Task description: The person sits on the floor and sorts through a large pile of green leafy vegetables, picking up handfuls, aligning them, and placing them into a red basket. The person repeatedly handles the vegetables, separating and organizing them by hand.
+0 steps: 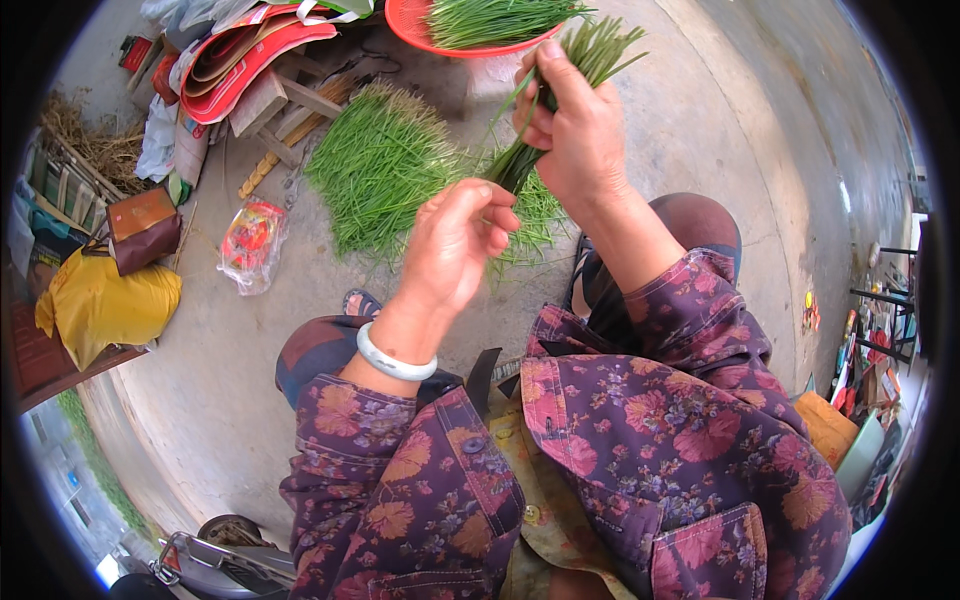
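Observation:
A bunch of long green stalks, like garlic chives [517,161], is gripped upright in my right hand [574,124], its cut-looking ends sticking out above the fist. My left hand [461,240], with a pale bangle on the wrist, is at the bunch's lower part, fingers curled; whether it pinches any stalks cannot be told. Beneath and beyond both hands, a wide heap of loose green stalks [382,165] lies on the concrete floor. More such stalks [495,21] lie in a red plastic basket [405,34] at the top.
Left of the heap are a wooden stool [259,101], a red-and-clear plastic packet [253,244] and a straw broom [274,161]. Farther left sit a yellow bag [112,300] and a brown box-like bag [142,229]. My knees [697,225] flank the work area.

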{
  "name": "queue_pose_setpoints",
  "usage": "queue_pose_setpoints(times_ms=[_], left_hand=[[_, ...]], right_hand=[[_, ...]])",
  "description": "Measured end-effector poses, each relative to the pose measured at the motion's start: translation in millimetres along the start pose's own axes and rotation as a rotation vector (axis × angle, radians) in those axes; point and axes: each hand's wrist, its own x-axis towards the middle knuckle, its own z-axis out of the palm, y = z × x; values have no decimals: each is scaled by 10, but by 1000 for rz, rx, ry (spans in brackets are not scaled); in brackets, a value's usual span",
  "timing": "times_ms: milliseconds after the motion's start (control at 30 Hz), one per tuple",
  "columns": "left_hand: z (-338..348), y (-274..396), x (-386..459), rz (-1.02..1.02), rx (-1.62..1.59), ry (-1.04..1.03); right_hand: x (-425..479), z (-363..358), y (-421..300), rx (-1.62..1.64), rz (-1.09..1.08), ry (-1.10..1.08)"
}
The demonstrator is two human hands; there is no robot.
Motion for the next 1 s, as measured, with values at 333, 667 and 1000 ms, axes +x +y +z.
queue_pose_setpoints(times_ms=[333,667,1000], left_hand=[[-336,366,-66,182,-55,29],[-237,147,25,82,236,-7],[-164,89,61,-3,547,-21]], right_hand=[[511,-743,-560,353,-148,-80],[555,-992,-830,705,1,-311],[542,-984,-862,755,58,-370]])
